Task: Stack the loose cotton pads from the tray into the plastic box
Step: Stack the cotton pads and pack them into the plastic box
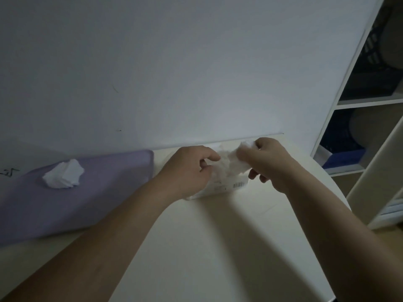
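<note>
Mid-frame, the right hand [270, 164] clutches cotton pads [237, 164] over the plastic box [220, 189], which the left hand [192, 168] grips, while a small pile [63, 174] lying on the tray [98, 192] at left suggests the stacking is well along but unfinished.

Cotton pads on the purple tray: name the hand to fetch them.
Probably left. The left hand is nearer the cotton pads on the purple tray; the right hand grips pads over the plastic box.
</note>
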Demonstrator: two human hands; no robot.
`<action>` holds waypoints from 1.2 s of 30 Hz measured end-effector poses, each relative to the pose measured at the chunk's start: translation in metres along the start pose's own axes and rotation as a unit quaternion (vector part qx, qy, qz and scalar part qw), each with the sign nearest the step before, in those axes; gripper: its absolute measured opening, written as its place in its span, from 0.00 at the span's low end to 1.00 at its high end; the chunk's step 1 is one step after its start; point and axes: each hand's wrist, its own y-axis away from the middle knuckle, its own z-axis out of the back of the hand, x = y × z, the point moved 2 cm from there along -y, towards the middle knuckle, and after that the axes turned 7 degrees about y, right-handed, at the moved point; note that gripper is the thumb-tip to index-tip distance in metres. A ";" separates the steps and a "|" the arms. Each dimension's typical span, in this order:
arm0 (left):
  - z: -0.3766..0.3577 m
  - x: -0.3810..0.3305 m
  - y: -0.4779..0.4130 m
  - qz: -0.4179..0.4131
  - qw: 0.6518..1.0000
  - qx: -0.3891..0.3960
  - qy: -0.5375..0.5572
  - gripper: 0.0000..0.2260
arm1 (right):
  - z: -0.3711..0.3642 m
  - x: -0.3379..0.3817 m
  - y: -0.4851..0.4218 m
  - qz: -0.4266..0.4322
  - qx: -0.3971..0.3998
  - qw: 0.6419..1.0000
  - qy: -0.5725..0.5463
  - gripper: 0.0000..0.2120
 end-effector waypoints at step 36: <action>-0.030 -0.004 -0.041 -0.116 0.953 0.213 -0.181 0.20 | -0.022 0.005 -0.044 0.064 -0.007 0.913 0.402 0.04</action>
